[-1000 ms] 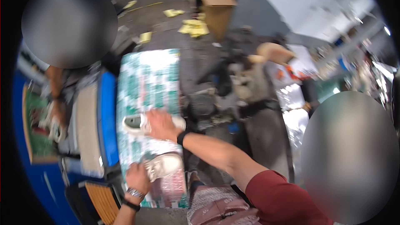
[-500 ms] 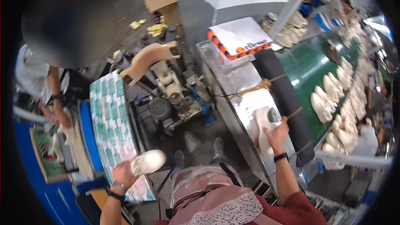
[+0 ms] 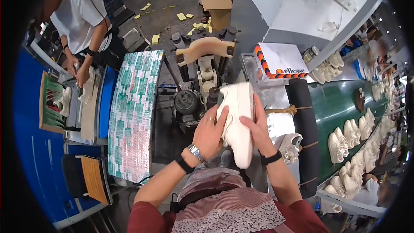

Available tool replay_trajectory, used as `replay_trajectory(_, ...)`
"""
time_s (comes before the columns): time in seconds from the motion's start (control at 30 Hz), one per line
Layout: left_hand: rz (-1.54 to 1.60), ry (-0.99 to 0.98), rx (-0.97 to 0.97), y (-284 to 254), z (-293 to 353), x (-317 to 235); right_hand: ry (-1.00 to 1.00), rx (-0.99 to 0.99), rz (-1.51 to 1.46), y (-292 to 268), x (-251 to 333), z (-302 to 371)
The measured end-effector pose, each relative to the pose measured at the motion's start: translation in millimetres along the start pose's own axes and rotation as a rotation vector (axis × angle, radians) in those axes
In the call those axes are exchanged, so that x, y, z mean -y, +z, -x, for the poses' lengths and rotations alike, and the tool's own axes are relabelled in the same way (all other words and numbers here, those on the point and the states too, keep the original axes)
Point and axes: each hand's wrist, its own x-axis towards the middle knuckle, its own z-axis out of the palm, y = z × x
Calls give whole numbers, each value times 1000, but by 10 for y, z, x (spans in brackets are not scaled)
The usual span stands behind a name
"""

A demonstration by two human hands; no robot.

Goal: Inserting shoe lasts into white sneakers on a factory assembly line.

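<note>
A cream-white sneaker (image 3: 238, 121) is held up in front of me, toe pointing down toward my body and the side of its sole facing right. My left hand (image 3: 209, 131) grips it from the left, fingers spread over the laces and upper. From the right, my right hand (image 3: 259, 127) is closed round the sole edge, thumb on the shoe's side. A second white sneaker (image 3: 290, 147) stands on the metal bench (image 3: 276, 121) just right of my right forearm. Beyond the held shoe is a machine with a curved tan pad (image 3: 205, 48) and a grey motor (image 3: 186, 100).
A patterned, film-wrapped board (image 3: 133, 112) lies left. Right are a shoebox (image 3: 282, 59), a black padded roll (image 3: 305, 133) and a green conveyor (image 3: 334, 108) with rows of white shoes. A co-worker (image 3: 82, 21) handles a shoe at far left. A wooden-seated chair (image 3: 94, 179) stands near left.
My left hand has brought its sneaker from the left to the middle. My right hand has left the bench sneaker and now holds this one too. The view has shifted.
</note>
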Motion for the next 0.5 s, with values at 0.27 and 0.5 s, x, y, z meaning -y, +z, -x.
replay_trajectory(0.27, 293, -145, -248, 330, -138, 444, -338, 6, 1123, 523, 199, -569)
replay_trajectory(0.5, 539, -265, -210, 684, -14, 575, -146, 82, 1411, 812, 373, -565)
